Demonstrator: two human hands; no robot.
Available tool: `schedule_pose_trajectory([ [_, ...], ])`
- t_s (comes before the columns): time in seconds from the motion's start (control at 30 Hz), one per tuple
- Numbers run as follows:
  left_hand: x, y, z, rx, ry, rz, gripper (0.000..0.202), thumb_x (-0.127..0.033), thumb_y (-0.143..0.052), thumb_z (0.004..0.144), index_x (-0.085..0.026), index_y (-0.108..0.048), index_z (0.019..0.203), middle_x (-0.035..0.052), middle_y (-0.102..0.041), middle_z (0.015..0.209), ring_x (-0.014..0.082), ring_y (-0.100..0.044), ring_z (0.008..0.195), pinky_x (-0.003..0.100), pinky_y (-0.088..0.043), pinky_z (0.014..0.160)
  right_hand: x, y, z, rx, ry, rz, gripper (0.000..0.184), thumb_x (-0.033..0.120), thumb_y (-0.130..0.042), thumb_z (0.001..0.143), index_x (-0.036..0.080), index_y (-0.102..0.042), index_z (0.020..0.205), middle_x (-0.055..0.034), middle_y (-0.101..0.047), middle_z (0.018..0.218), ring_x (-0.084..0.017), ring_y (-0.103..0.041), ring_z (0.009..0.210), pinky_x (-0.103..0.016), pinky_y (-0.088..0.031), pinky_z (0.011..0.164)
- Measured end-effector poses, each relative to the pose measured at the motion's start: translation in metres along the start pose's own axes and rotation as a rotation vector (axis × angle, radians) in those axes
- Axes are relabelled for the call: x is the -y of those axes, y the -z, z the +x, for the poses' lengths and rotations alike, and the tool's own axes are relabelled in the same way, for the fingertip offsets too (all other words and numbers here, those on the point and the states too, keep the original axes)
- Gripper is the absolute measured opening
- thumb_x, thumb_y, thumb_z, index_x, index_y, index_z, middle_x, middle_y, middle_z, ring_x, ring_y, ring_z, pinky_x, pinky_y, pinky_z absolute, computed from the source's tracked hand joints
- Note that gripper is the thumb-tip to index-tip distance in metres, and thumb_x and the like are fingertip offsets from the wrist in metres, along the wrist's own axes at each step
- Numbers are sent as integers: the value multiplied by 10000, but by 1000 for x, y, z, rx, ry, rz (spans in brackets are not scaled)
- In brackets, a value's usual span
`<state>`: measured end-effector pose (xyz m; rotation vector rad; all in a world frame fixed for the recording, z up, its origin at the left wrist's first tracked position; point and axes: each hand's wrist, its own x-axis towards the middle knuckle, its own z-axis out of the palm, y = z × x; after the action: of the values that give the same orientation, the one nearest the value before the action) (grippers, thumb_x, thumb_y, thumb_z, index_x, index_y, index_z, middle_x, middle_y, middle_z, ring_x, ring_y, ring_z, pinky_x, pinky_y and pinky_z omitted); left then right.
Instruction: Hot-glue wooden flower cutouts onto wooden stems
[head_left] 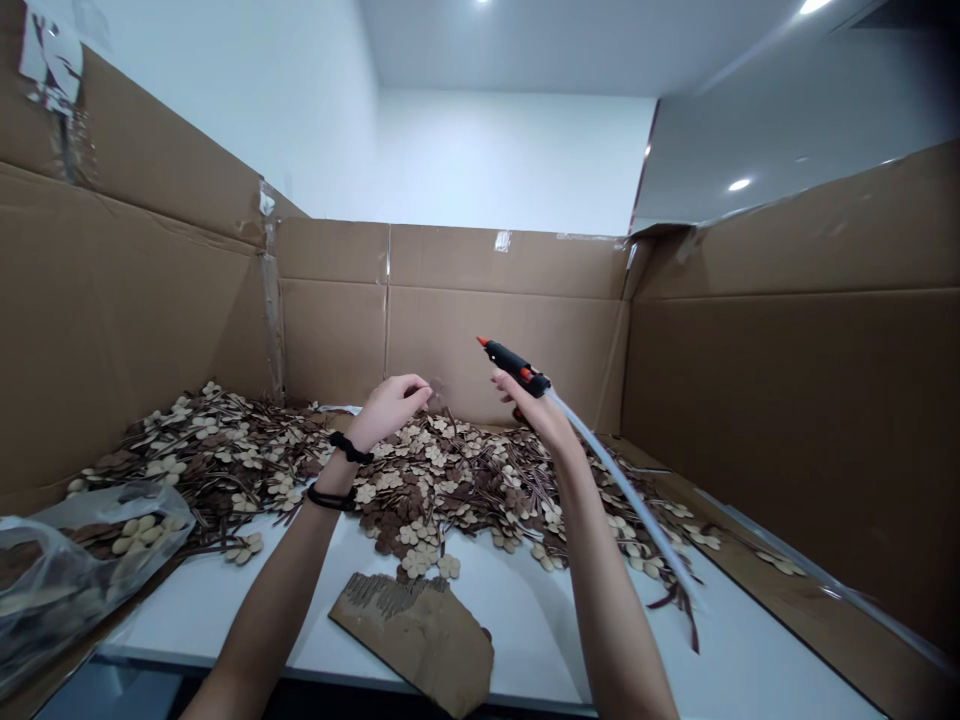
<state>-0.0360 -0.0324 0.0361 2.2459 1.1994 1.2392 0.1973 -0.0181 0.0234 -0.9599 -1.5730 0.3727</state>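
My right hand (531, 402) is wrapped round a black hot glue gun (514, 365). Its orange nozzle points up and to the left, and a long translucent glue stick (626, 485) trails from its back end. To the left, my left hand (397, 408) is closed in a pinch, apart from the nozzle. Something faint shows at its fingertips, too small and blurred to name. Below both hands spreads a heap of brown and cream flower-shaped pieces (427, 450) with thin dark strips among them.
Cardboard walls (450, 335) enclose the white table (525, 610) at the back and sides. A torn cardboard piece (427, 640) lies at the front edge. On the left sits a clear plastic bag (67, 570) with more flower pieces inside.
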Motion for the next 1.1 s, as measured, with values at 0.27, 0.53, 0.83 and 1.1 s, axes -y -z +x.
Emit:
schedule_pose_trajectory([
  [0.27, 7, -21, 8, 239, 27, -266, 276, -403, -486, 786, -139, -563, 762, 3, -557, 697, 71, -396, 498, 185, -302, 447, -3, -19, -2, 236, 36, 133, 276, 420, -691, 678, 195, -617, 819, -8, -595, 753, -154, -523, 682, -278, -399, 635],
  [0.53, 11, -22, 10, 234, 14, -268, 265, -388, -475, 805, -138, -550, 755, -16, -502, 644, 66, -369, 487, 179, -285, 440, -5, -23, -1, 226, 11, 190, 218, 346, -683, 649, 195, -577, 766, 9, -565, 726, -148, -518, 684, -282, -403, 672],
  [0.83, 15, -28, 13, 208, -31, -206, 299, -401, -473, 809, -135, -584, 728, -4, -521, 639, 79, -394, 504, 183, -298, 443, -5, -19, -3, 225, -11, 135, 212, 360, -685, 654, 209, -571, 749, 13, -545, 713, -148, -497, 673, -282, -400, 661],
  [1.1, 14, -23, 11, 192, 11, -295, 268, -351, -441, 854, -137, -594, 900, 10, -556, 760, 77, -425, 547, 184, -330, 473, -5, -26, -1, 148, 17, 194, 237, 368, -676, 638, 204, -555, 757, 16, -519, 711, -138, -480, 664, -272, -390, 641],
])
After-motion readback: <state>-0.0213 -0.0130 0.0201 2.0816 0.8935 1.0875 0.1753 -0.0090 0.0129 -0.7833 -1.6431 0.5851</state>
